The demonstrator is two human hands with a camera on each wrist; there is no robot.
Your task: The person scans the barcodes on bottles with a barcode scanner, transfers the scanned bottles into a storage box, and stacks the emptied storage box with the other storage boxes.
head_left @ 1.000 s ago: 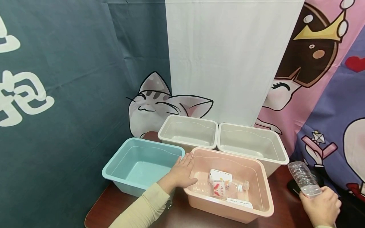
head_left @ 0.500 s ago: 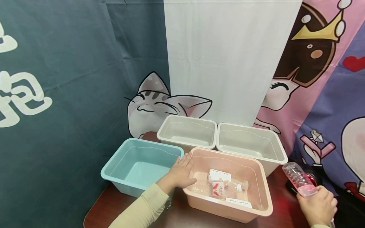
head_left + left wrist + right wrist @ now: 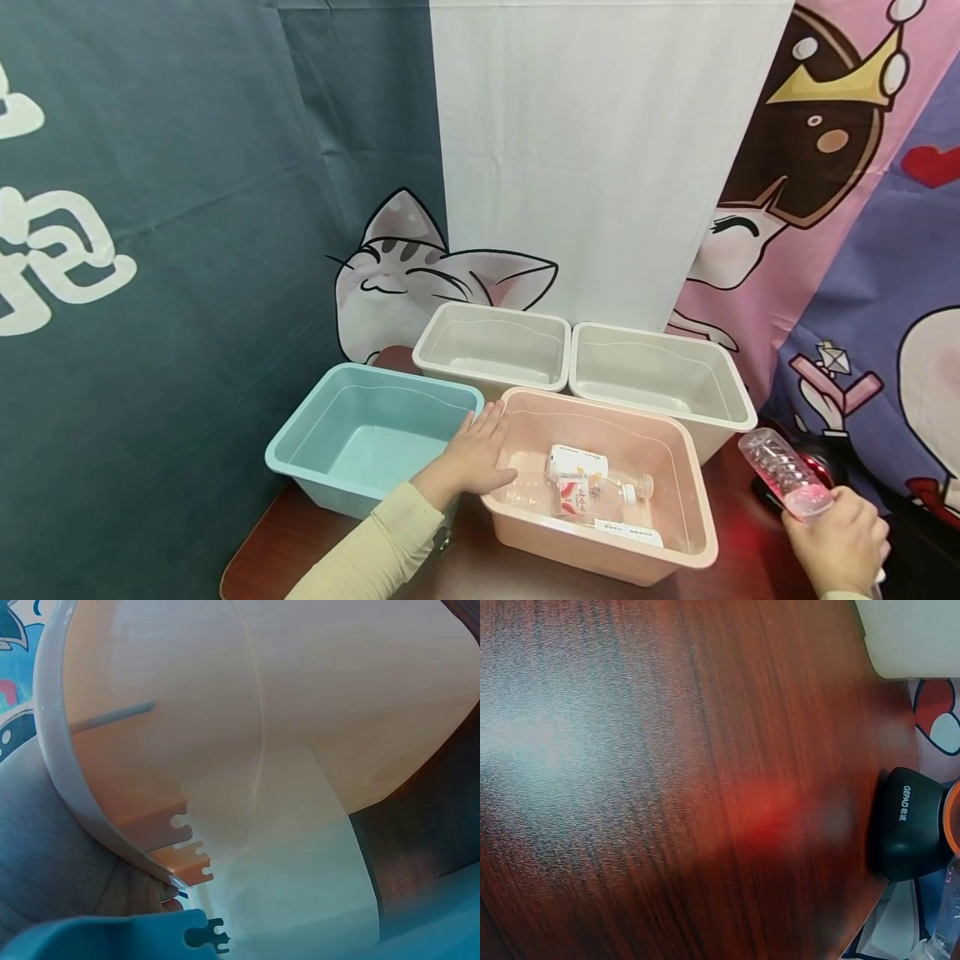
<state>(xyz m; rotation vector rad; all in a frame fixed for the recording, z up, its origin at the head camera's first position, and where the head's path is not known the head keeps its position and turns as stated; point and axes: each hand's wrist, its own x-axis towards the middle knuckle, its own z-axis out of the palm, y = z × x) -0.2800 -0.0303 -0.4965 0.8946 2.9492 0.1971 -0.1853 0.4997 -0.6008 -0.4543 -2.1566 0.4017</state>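
Holding left hand (image 3: 472, 462) and right hand (image 3: 840, 533) well apart. Starting at far left: seeing blue bin (image 3: 420, 402) on dark wood bench (image 3: 465, 571). Resting left hand on left rim of pink bin (image 3: 585, 552), right beside blue bin, with fingers straight. Seeing two more bins behind, side by side: left grey bin (image 3: 491, 343), right grey bin (image 3: 652, 368). Looking into pink bin: finding red-labelled bottle (image 3: 575, 496) lying on its side with white cap to the right, plus white label (image 3: 577, 460) just behind and printed white piece (image 3: 630, 533) by front wall; not telling exactly what the last one is. Moving right of pink bin: clamping right hand round near end of clear ribbed bottle (image 3: 780, 468), holding it tilted in front of black device (image 3: 911, 825). Reading "GEPAD" on device in right wrist view, spotting orange rim there, also picking up red glow on bench and on held bottle.
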